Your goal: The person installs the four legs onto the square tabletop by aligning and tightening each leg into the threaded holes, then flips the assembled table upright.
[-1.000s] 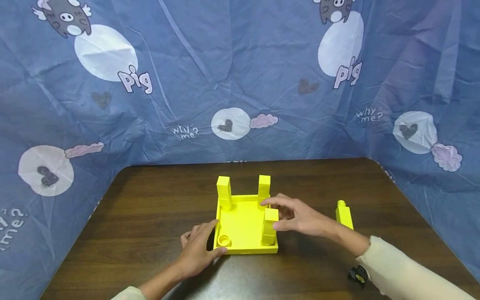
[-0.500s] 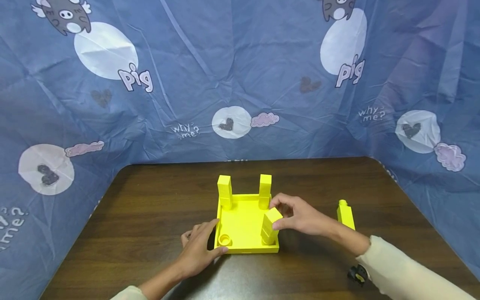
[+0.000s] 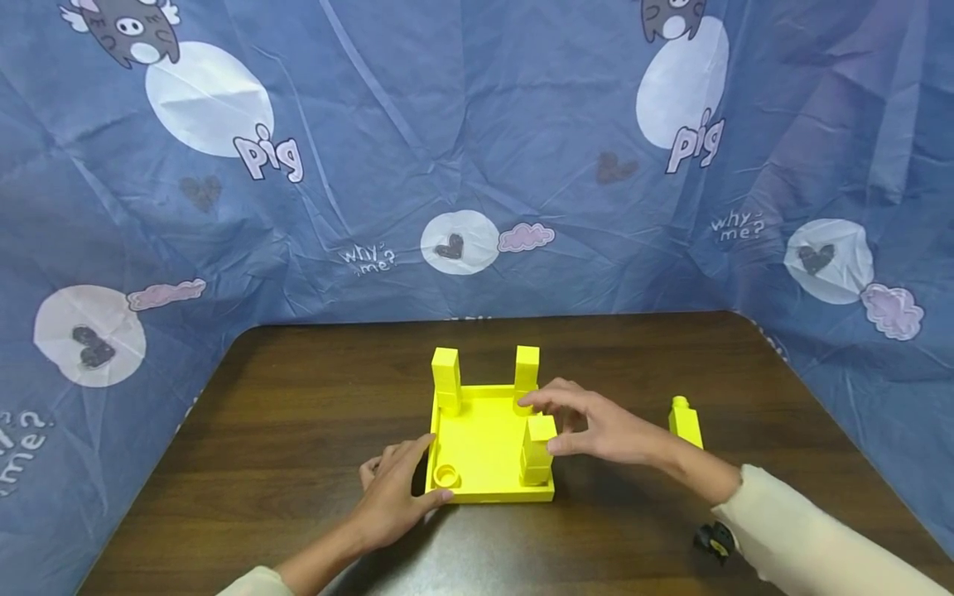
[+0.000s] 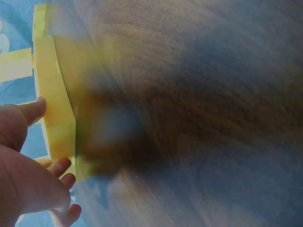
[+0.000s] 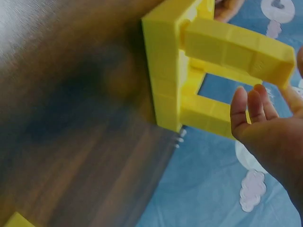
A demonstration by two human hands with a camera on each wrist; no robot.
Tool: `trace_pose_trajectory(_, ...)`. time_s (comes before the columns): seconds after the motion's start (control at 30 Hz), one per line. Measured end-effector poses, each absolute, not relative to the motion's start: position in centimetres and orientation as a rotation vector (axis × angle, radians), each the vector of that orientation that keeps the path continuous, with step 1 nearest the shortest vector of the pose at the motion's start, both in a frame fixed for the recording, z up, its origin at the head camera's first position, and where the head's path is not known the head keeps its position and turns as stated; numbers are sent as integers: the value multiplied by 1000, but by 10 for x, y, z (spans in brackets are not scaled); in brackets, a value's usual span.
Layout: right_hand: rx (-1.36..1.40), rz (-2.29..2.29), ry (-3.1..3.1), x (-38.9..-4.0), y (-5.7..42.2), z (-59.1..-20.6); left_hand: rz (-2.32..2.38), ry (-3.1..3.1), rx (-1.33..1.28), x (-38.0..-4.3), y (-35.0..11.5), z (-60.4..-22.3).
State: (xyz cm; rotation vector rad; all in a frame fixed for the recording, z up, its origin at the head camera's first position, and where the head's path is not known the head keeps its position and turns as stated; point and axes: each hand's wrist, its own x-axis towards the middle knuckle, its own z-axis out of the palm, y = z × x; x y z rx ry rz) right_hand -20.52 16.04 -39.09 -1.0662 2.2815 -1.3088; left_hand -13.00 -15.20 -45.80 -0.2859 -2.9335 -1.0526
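A yellow square toy tabletop (image 3: 480, 443) lies with its raised rim upward. Yellow legs stand upright at its two far corners and at the near right corner; a round socket (image 3: 446, 477) shows at the near left. My left hand (image 3: 391, 501) holds that near left corner, thumb at the front edge and fingers along the left side. Beside the near right leg (image 3: 537, 454) is my right hand (image 3: 599, 420), its thumb at the leg's upper side and its forefinger spread away. The right wrist view shows this leg (image 5: 232, 45) seated in the tabletop.
A loose yellow leg (image 3: 684, 422) with a knobbed end lies on the brown table (image 3: 313, 389) to the right, partly behind my right forearm. A small black object (image 3: 714, 540) is near the right sleeve. Blue printed cloth (image 3: 462, 124) hangs behind.
Half a second ago my right hand pinched the near right leg, which stood turned; now the leg faces squarely and the fingers have spread off it. The left hand has stayed put.
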Motion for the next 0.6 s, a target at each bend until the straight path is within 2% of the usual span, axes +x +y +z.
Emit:
trace_pose_trajectory(0.3,-1200,-1257,2266,-210,165,-386,-1060,-2919,-298,-129,-152,-458)
trace_pose_trajectory(0.6,-1006,-1339,2318,-206,154,-394,-1053,-2921,-292,-130,-153,-458)
